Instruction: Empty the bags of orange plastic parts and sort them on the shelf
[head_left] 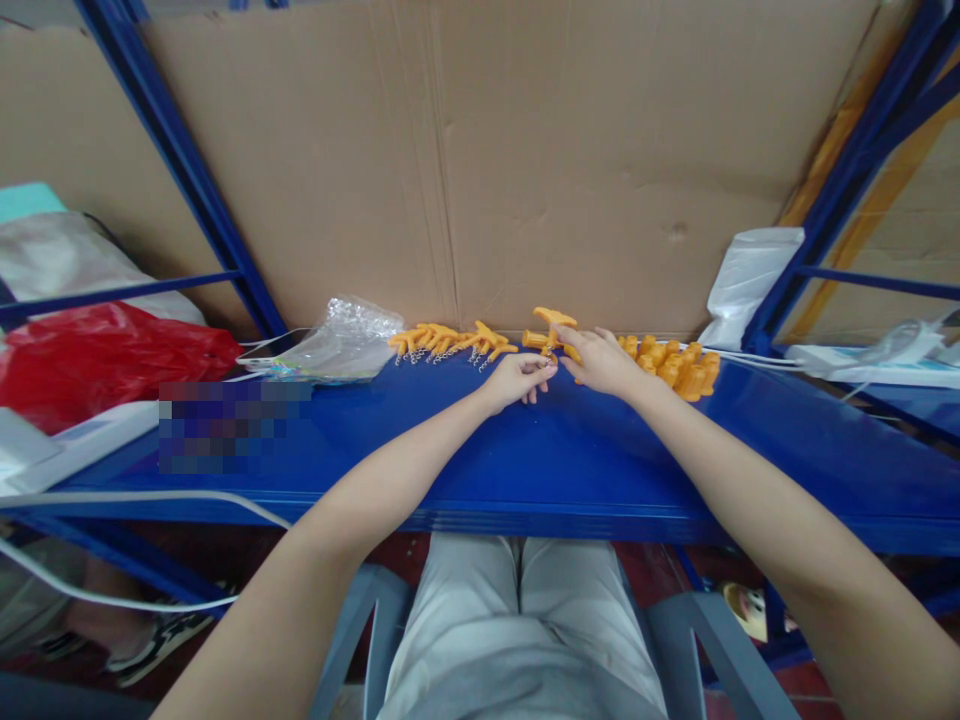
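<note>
Above the middle of the blue table, both hands meet at an orange-yellow corkscrew [555, 316] with a T-shaped handle. My left hand [516, 380] is closed, its thumb and fingertips pinching at the small metal part below the handle. From the right, my right hand [598, 360] reaches in with its fingers around the handle side; the exact grip is partly hidden. An orange tube-like piece [534, 340] lies just behind the fingertips. Left of my hands is a row of corkscrews [439, 340] with metal spirals. Several orange tube-like pieces [682, 370] are bunched beside my right wrist.
A clear plastic bag [345, 340] lies left of the corkscrew row, near a red plastic bag [112, 350]. Cardboard [525, 160] walls off the back between blue metal posts [187, 170]. White cables [150, 497] cross at left. A white bag [750, 280] leans at right.
</note>
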